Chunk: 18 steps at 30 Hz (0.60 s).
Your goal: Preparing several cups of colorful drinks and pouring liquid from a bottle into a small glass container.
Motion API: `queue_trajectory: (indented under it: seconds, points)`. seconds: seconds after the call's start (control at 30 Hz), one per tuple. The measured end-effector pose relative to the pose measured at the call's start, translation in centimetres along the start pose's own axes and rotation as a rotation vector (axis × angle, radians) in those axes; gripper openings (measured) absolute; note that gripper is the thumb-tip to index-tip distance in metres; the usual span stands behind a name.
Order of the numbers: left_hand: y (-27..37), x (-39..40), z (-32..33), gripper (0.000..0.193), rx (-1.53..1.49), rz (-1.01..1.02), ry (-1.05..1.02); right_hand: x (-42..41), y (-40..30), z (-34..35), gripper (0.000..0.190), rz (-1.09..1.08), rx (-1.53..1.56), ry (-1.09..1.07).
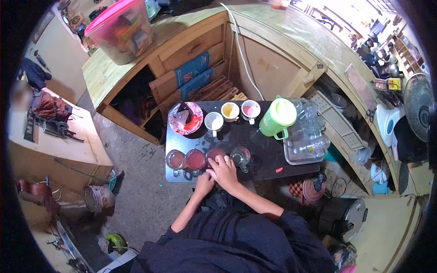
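In a row along the near side of the small dark table stand glass mugs of reddish drink: one at the left end (176, 159), one beside it (196, 158) and a third (215, 152). My right hand (224, 172) lies over the near side of that third mug, with its fingers spread at the rim. Tucked against my right thumb is my left hand (205, 183), by the mug's near side. The mug's handle and whatever the left fingers touch are hidden. To the right of my right hand stands a clear glass mug (241, 156) that looks empty.
Behind the mugs are a plate with red residue (196, 128), white cups (214, 122) and a green lidded pitcher (278, 116). Clear glassware fills a tray (304, 161) at the right. A red scrap (279, 170) lies on the table (263, 170). Wooden counters (273, 65) stand beyond.
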<state>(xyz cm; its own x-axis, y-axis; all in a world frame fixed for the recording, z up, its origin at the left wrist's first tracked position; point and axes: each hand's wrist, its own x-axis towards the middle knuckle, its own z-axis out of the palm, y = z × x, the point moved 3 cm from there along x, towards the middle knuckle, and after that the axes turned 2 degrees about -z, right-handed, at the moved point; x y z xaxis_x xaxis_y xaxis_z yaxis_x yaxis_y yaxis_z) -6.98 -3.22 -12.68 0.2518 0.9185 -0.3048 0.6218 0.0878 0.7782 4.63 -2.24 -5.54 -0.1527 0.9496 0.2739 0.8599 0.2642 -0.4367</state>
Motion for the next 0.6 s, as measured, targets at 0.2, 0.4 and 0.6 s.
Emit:
queue_trajectory:
  seconds: [0.2, 0.4, 0.6]
  points:
    - [0.5, 0.7, 0.1, 0.028, 0.045, -0.058, 0.023, 0.7, 1.3, 1.3, 0.015, 0.042, 0.147, -0.066]
    - [1.1, 0.6, -0.1, 0.031, 0.035, -0.08, 0.025, 2.2, 3.2, -1.2, 0.013, 0.119, 0.325, -0.053]
    - [0.5, 0.6, 0.2, 0.031, 0.024, -0.094, 0.021, 4.5, 4.7, -0.8, 0.012, 0.186, 0.474, -0.273]
